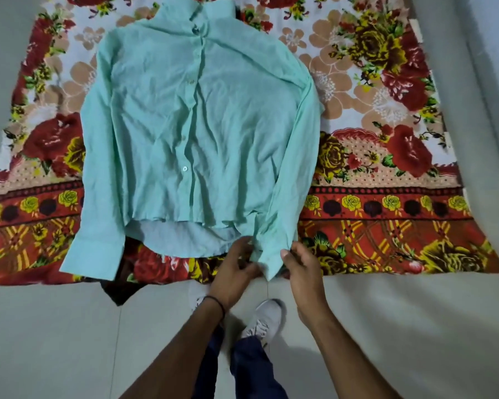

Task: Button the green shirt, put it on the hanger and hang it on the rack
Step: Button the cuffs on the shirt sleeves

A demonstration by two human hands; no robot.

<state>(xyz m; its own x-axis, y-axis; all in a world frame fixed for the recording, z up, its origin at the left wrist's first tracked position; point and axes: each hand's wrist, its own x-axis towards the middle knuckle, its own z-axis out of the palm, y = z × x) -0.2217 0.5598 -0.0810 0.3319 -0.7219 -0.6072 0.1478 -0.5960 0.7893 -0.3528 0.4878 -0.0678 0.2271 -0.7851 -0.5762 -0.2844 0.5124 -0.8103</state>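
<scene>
mint-green shirt [202, 133] lies front-up on a floral blanket [386, 90] spread over a pale tiled floor [69, 341], collar at the far end, hem twd the person. placket runs down the middle w/ small pale buttons along it; the lowest button [184, 168] shows clearly, and the front looks closed most of the way down, tho wrinkles make it hard to tell for each one. fabric is creased all over. one sleeve lies straight down the left side of the view, its cuff [91, 254] flat near the blanket's near edge. other sleeve runs down the right side of the view and its cuff [267, 254] is held btwn both hands. left hand [236, 269] has fingers curled in, pinching the cuff's inner edge; a thin dark band sits on that wrist. right hand [301, 262] grips the cuff's outer edge, thumb on top of the cloth, other fingers tucked under it & out of sight. back hem of the shirt peeks out lower than the front hem. a dark cloth [118, 292] pokes out from under the blanket's near edge. below the arms, a grey sneaker [264, 318] and dark trouser legs stand on the tiles.
</scene>
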